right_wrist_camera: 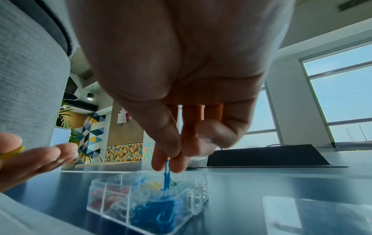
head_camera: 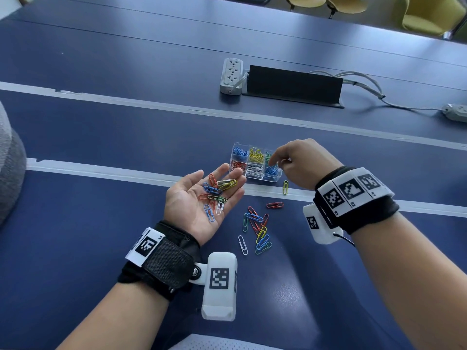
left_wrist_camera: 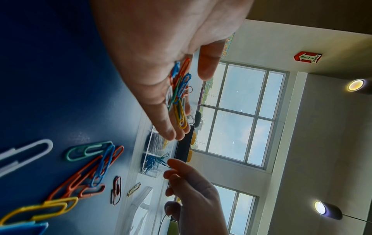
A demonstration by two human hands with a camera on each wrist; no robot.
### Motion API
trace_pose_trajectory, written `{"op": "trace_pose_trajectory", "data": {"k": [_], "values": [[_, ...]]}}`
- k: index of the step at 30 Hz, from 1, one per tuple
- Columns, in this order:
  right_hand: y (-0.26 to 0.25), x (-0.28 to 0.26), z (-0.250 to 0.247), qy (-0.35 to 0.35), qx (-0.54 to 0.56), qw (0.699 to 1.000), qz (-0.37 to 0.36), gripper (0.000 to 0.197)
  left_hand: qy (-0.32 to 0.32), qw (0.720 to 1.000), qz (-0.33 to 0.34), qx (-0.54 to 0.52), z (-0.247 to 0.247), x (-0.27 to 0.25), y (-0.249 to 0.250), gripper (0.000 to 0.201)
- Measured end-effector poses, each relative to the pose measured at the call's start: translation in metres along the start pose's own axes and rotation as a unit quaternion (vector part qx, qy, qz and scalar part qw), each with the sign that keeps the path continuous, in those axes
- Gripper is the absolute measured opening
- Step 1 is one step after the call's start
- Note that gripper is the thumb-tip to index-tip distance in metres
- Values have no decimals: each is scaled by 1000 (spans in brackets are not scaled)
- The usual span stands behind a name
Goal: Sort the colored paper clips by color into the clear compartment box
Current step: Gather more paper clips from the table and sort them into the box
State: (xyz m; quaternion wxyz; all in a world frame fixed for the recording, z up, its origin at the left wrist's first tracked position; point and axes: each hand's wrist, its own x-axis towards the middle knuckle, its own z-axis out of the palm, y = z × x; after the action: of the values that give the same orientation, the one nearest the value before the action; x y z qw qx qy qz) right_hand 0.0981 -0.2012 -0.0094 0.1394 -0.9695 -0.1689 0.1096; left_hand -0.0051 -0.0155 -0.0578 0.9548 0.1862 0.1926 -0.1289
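The clear compartment box point(head_camera: 255, 176) point(right_wrist_camera: 112, 205) sits mid-table with blue, yellow, green, red and white clips sorted in its cells. My left hand point(head_camera: 199, 198) point(left_wrist_camera: 161, 89) lies palm up just left of it, fingers straight, carrying several mixed clips point(head_camera: 214, 194) point(left_wrist_camera: 180, 95). My right hand point(head_camera: 274, 160) point(right_wrist_camera: 169, 160) hovers over the box's near right cell and pinches a blue paper clip point(right_wrist_camera: 166, 176) that hangs above the blue heap point(right_wrist_camera: 157, 213). A loose pile of mixed clips point(head_camera: 257, 229) point(left_wrist_camera: 86, 173) lies on the table in front of the box.
Single clips lie apart: yellow-green point(head_camera: 285, 187), red point(head_camera: 275, 205), white point(head_camera: 243, 245). A white power strip point(head_camera: 231, 75) and a black cable hatch point(head_camera: 293, 85) stand farther back, with grey cables point(head_camera: 364, 82) to the right. The clear lid point(right_wrist_camera: 314, 213) lies right of the box.
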Motion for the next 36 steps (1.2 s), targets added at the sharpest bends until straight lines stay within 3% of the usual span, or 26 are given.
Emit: {"op": "trace_pose_trajectory", "data": {"k": [6, 12, 18, 25, 30, 36], "values": [[-2, -4, -3, 39, 23, 999, 5, 38, -1, 1000, -5, 2, 2, 0, -2, 47], [-1, -6, 3, -33, -46, 998, 18, 43, -2, 1000, -5, 6, 2, 0, -3, 46], [-8, -9, 1, 13, -13, 999, -33, 36, 1, 1000, -8, 7, 3, -2, -3, 47], [-48, -27, 0, 35, 99, 967, -230, 18, -19, 1000, -12, 0, 6, -4, -5, 60], [-56, -27, 10, 14, 85, 969, -232, 14, -50, 998, -15, -23, 8, -7, -5, 62], [-70, -29, 20, -7, 19, 977, -214, 15, -42, 998, -20, -32, 13, -11, -6, 58]]}}
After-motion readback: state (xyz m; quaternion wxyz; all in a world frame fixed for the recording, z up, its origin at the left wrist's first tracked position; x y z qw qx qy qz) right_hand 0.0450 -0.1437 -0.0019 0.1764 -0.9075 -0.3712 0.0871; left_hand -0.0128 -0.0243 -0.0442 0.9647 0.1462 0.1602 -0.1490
